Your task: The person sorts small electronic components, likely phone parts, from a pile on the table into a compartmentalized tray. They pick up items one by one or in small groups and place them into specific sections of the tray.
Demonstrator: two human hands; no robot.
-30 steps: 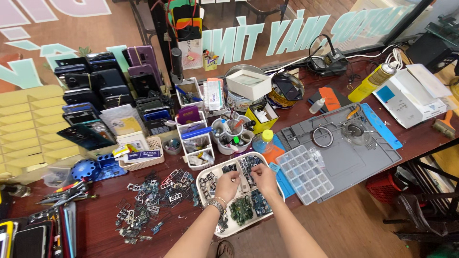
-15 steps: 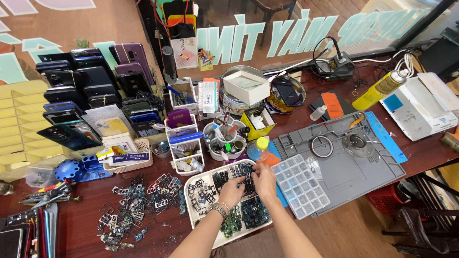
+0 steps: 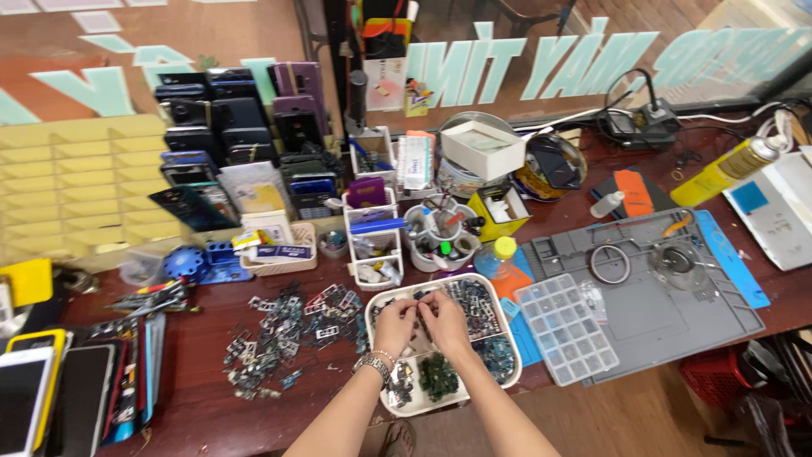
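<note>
Sorting small parts: both hands, left hand (image 3: 395, 324) and right hand (image 3: 446, 322), pinch one together over the white tray (image 3: 509, 370), its loose pile (image 3: 288, 334) at nine o'clock; next needs fine fingertip separation.

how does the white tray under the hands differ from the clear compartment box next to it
The white tray is opaque, rounded and open, heaped with small dark parts; both the left hand and the right hand work over it. The clear compartment box is see-through, rectangular, split into a grid of small cells that look mostly empty, and lies on the grey mat, untouched. Both lie flat at the near edge of the bench.
</note>
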